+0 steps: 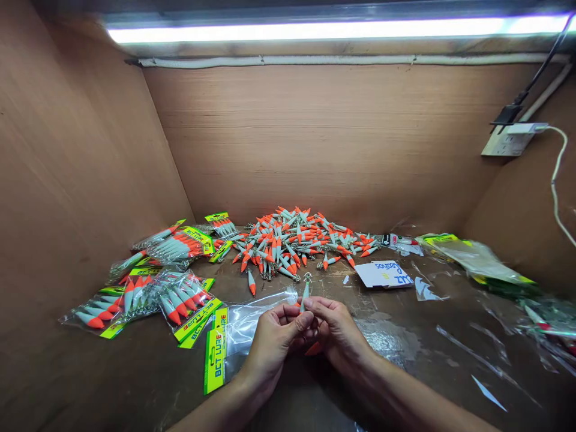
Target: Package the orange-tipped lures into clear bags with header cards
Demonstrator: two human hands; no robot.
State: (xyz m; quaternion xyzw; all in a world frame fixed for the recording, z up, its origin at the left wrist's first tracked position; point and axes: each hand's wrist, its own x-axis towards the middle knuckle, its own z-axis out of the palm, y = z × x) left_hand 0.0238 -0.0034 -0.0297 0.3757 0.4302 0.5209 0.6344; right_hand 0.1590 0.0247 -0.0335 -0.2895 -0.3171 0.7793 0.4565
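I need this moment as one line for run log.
left hand: gripping lure; right hand: same lure; clear bag: near left hand; lure pile: ahead

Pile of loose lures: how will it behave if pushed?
The pile of loose lures will likely spread: nothing visible binds it. Rounded, tapered bodies could roll a little. The metallic hooks may snag, dragging neighbours along.

Lit tube light [315, 29] above pale conduit [333, 60]; power strip [508, 143] right.

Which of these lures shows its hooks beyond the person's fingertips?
The lure between the left hand and right hand, its hooks pointing toward the piled lures; those and the bagged lures lie untouched.
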